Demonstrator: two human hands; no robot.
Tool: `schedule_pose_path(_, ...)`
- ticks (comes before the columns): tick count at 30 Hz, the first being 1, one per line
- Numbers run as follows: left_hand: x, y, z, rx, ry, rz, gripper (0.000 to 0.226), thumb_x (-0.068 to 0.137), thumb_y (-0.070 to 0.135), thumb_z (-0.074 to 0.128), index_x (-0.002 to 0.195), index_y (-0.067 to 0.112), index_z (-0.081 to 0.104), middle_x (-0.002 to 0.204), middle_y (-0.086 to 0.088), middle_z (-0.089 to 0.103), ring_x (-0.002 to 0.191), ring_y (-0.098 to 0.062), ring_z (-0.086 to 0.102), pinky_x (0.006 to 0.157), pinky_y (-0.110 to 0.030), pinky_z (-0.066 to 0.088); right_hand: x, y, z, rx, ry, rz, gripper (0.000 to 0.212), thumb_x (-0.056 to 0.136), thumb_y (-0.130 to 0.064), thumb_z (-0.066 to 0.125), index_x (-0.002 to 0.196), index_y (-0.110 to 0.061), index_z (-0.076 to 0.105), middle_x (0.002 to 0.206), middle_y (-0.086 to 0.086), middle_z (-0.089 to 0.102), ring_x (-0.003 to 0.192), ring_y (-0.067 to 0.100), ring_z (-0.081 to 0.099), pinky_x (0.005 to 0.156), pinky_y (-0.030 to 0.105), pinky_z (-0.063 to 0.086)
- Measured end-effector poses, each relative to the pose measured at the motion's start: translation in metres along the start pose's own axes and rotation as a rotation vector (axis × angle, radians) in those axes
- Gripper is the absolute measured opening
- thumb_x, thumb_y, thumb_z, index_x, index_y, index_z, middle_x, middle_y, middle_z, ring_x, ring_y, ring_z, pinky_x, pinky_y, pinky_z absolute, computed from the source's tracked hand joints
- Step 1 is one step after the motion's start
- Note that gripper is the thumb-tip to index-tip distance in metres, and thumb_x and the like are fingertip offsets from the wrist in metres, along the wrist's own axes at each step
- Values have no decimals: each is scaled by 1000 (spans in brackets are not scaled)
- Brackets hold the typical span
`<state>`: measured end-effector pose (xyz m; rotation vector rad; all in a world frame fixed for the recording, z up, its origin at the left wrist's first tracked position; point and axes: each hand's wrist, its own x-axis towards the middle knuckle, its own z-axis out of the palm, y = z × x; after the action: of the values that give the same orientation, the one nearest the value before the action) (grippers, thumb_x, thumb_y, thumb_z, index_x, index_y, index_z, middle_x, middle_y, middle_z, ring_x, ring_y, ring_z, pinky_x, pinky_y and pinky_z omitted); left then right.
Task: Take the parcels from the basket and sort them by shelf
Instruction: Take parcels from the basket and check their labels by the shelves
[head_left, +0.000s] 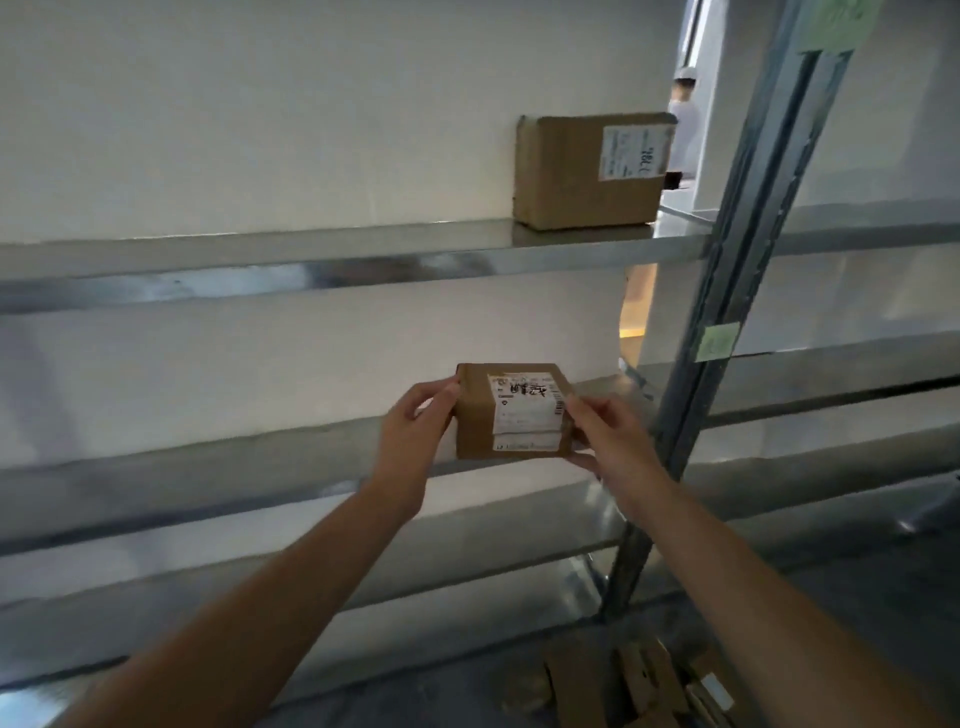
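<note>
Small parcel (511, 410): brown cardboard, white shipping label facing the camera, print too blurred to read. It's held up in front of the middle shelf (260, 457), level with its front edge, whether touching it I can't tell. Left hand (415, 421) grips the left side, right hand (605, 431) pinches the right edge, thumb underneath. Risk: unread label means the wrong shelf; set too near the lip, it could tip off. A bigger box (587, 171) sits on the upper shelf (311, 260).

Blurred cardboard parcels (639, 686) at lower right run off the bottom edge; a green note (839, 23) at upper right is cropped, writing unreadable.
</note>
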<state>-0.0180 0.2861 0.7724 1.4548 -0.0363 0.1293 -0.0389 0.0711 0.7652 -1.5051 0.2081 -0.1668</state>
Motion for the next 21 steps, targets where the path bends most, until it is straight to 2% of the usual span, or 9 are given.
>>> schedule_pose_path(4,-6,15,-87,-25,186,23,19,91,26,68,109,21,70,106,4,74,99,-8,69,93,-28,54,3,-8,90,-61,-125,-52,28,89,-39,68,101,-16,58,103,4,71,95,19,71,80,37,61)
schedule_pose_path(8,-25,30,-195,-18,250,-31,49,89,24,71,135,21,54,121,1,68,116,-15,62,104,-36,44,-8,-5,195,-97,-280,-77,22,88,-39,67,99,-22,58,104,2,70,100,20,68,87,39,58)
schedule_pose_path(10,-41,33,-251,-17,272,-49,65,86,26,73,144,21,45,127,5,63,118,-12,60,103,-33,44,-21,-1,251,-60,-351,-82,18,88,-38,67,98,-25,59,105,0,68,103,19,66,88,36,57)
schedule_pose_path(12,-63,36,-303,-31,293,-69,73,82,27,76,146,17,41,130,2,62,115,-12,64,99,-30,50,-43,4,310,-25,-399,-103,20,87,-44,67,101,-31,61,106,-6,68,105,14,64,80,25,54)
schedule_pose_path(13,-72,37,-318,-38,298,-83,76,80,29,77,145,15,43,128,-1,65,111,-16,66,99,-34,52,-54,4,332,26,-419,-118,24,86,-47,69,103,-32,62,106,-8,69,105,12,64,75,19,52)
schedule_pose_path(15,-93,38,-360,-64,340,-93,74,75,37,78,139,12,51,121,-7,69,106,-22,70,97,-41,54,-83,8,391,175,-509,-91,37,80,-50,75,109,-30,64,111,-8,70,106,12,65,72,17,53)
schedule_pose_path(17,-111,43,-396,-101,393,-71,63,74,42,76,128,10,62,118,-12,70,106,-25,69,95,-40,55,-110,10,442,283,-607,-44,48,76,-50,78,118,-31,64,121,-6,67,108,11,66,75,22,56)
schedule_pose_path(19,-129,49,-433,-137,474,-47,51,78,41,73,117,9,69,115,-14,71,108,-27,68,92,-38,56,-130,15,486,314,-675,-19,46,85,-39,73,129,-33,59,132,-5,60,114,12,63,82,26,57)
schedule_pose_path(21,-148,55,-466,-151,529,-38,43,85,37,69,117,9,69,115,-12,71,109,-25,67,91,-38,57,-147,22,524,304,-725,43,50,93,-33,66,140,-29,47,138,-4,52,119,14,59,89,29,56)
